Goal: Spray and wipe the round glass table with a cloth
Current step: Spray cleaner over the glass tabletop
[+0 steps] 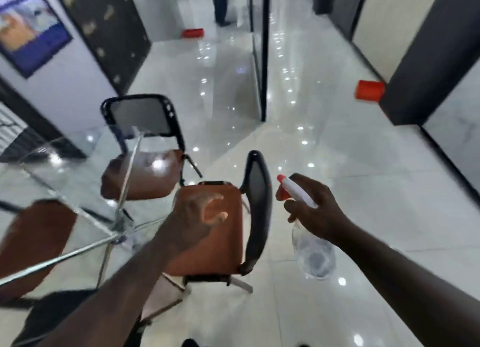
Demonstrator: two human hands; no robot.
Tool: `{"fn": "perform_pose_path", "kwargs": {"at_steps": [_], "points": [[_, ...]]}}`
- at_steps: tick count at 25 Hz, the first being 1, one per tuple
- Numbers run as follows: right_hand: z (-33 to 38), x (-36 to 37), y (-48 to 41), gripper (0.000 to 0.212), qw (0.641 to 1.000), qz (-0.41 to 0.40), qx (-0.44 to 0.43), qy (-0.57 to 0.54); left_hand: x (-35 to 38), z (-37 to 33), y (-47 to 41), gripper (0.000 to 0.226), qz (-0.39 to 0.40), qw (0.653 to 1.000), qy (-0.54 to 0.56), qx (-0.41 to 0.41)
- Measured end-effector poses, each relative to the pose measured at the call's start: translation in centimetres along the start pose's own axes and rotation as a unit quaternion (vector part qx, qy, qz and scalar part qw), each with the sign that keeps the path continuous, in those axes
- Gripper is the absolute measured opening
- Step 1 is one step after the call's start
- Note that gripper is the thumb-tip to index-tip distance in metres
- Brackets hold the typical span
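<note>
I have my right hand [311, 206] clenched round the spray bottle [310, 245] at centre right, nozzle aimed left toward the glass desk [65, 180] at the frame's left, while my left hand [197, 216] hovers released, no cloth visible.

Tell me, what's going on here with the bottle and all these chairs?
A person stands by a round glass table ringed with brown-seated chairs. The right hand grips a clear spray bottle by its white and red trigger head, held over the floor beside the table. The left hand is open and empty, reaching out above the nearest chair. No cloth is in view, and wiping has not begun.
</note>
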State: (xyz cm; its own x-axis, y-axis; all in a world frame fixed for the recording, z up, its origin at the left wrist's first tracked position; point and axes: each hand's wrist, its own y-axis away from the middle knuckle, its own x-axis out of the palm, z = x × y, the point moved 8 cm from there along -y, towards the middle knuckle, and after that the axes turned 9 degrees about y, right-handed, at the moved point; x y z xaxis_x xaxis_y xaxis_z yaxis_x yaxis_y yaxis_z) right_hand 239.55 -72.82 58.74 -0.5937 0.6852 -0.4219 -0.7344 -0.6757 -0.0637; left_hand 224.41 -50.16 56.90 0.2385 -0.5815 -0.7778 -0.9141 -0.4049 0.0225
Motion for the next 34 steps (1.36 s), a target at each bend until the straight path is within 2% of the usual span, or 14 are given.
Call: {"fn": "perform_pose_path", "kwargs": {"at_steps": [4,7,11,15,19,23,26,30,34], "points": [[-1.3,-11.1,-2.4,0.026,0.999,-0.033,0.003,-0.011,1.6,-9.9,-6.8,0.047,-0.005,0.999,0.027,0.044],[-2.4,-17.4,-6.1,0.025,0.997,-0.078,-0.002,-0.014,2.5,-14.3,-13.1,0.043,-0.013,0.996,0.035,0.084],[-4.5,-23.2,-14.0,0.009,0.993,-0.113,-0.012,0.006,3.8,-16.2,-22.4,0.047,-0.040,0.991,0.036,0.124],[-6.3,-28.7,-24.6,0.021,0.992,-0.122,-0.014,0.044,4.3,-16.6,-33.7,0.047,-0.062,0.986,0.071,0.139],[-6.1,-31.8,-33.7,0.017,0.992,-0.089,-0.031,0.081,2.6,-17.6,-42.7,0.043,-0.075,0.986,0.096,0.114],[-6.9,-32.7,-43.0,0.015,0.996,-0.064,-0.039,0.045,0.6,-17.4,-50.5,0.044,-0.094,0.987,0.082,0.103],[-8.9,-30.6,-50.5,0.017,0.999,-0.009,-0.046,0.020,-0.1,-14.5,-55.4,0.046,-0.103,0.990,0.066,0.068],[-10.7,-24.7,-62.8,0.018,0.992,0.107,-0.073,-0.011,-2.8,-8.5,-60.6,0.047,-0.157,0.987,0.033,-0.018],[-9.6,-17.0,-71.7,0.024,0.964,0.238,-0.116,-0.027,-5.7,-3.7,-61.2,0.041,-0.223,0.966,0.032,-0.127]]}}
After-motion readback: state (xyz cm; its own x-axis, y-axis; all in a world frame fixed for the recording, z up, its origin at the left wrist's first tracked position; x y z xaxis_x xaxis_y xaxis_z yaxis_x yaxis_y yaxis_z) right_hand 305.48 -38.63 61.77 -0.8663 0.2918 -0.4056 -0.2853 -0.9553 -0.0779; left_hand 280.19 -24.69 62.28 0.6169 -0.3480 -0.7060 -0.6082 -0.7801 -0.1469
